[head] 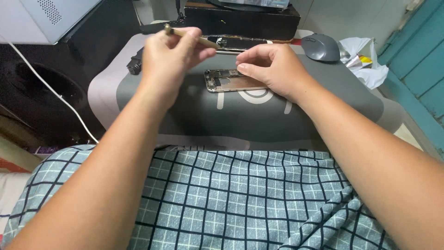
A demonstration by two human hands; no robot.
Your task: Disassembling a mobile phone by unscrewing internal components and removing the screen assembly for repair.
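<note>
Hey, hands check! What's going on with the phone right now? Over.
Left hand pinching a thin tool. Right hand steadying the opened phone on the grey mat. Nothing blocking it.

- Left hand [169,58] and right hand [273,69]: both bare; no gloves, rings or watch in view.
- Forearms bare up to the frame edge; no sleeves seen.
- Fingernails short and plain where they show.
- Garment [240,199] over the lap: grey-green cloth, windowpane check in thin dark lines with fainter pale lines between.
- Cloth bunches into diagonal folds at lower right.
</note>
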